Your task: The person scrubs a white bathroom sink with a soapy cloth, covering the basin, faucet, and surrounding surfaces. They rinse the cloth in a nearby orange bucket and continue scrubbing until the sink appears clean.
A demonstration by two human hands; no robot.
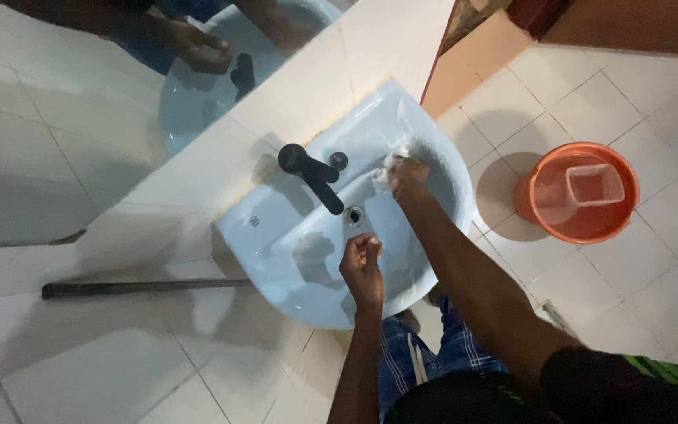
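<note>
A pale blue wash basin (276, 228) hangs on a tiled wall, seen from above. A black tap (311, 174) reaches over the drain (354, 213). My right hand (406, 176) is inside the bowl at its far side, closed on a small white foamy thing that I cannot identify, pressed against the basin wall. My left hand (362, 263) hovers over the near part of the bowl with its fingers curled loosely together and nothing visible in it.
An orange bucket (547, 216) with water and a clear plastic scoop (595, 185) floating in it stands on the tiled floor right of the basin. A mirror (56, 94) above reflects the basin. A dark pipe (143, 288) runs along the wall at left.
</note>
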